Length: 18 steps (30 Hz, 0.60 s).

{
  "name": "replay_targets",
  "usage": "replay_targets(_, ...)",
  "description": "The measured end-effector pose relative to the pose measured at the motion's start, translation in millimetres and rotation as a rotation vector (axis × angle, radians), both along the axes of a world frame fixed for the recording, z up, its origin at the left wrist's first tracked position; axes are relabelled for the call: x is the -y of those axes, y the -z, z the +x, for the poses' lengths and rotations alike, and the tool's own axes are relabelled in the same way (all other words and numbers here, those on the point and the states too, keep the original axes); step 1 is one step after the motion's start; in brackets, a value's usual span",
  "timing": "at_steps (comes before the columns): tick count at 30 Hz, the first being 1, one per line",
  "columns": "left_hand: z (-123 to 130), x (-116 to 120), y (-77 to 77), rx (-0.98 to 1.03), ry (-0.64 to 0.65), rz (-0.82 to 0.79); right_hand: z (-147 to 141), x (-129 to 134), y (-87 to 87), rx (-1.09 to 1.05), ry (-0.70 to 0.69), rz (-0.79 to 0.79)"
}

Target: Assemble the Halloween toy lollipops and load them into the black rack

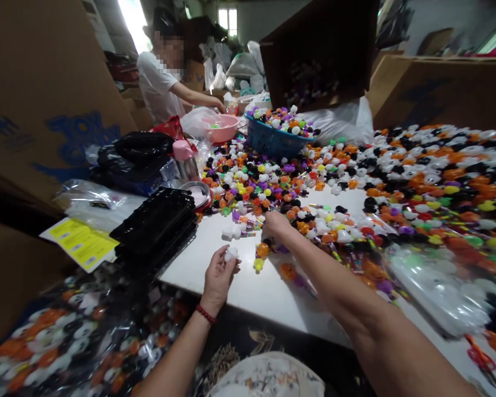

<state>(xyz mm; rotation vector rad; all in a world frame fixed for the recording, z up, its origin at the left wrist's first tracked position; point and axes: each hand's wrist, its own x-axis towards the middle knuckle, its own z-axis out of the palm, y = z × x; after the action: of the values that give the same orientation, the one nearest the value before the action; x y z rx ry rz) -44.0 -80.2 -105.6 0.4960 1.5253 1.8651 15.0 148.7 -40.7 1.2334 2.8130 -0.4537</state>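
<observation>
My left hand (218,275), with a red bead bracelet on its wrist, is closed around a small white plastic toy (231,253) above the near edge of the white table (190,264). Stretched forward, my right hand (275,225) reaches the near side of a heap of small coloured toys (256,182); its fingertips are hidden behind the hand, so what they touch does not show. Between the hands lie white toys (230,230) and an orange toy (263,250) with a yellow one (258,264) below it.
Black folded trays (157,226) and a pink-lidded flask (184,157) stand left. A blue basin (273,138) full of toys and a pink basin (223,129) are behind the heap. Clear plastic bags (438,292) and red scissors (479,355) lie right. A co-worker (161,82) works at the far left.
</observation>
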Motion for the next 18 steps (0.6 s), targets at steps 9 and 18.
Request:
replay_targets(9,12.1,7.9,-12.7,-0.01,0.274,-0.006,80.9,93.4,-18.8,-1.073,0.206,-0.768)
replay_targets(18,50.3,0.8,-39.6,-0.055,0.442,-0.019,128.4,117.7,-12.1,-1.141,0.303,-0.971)
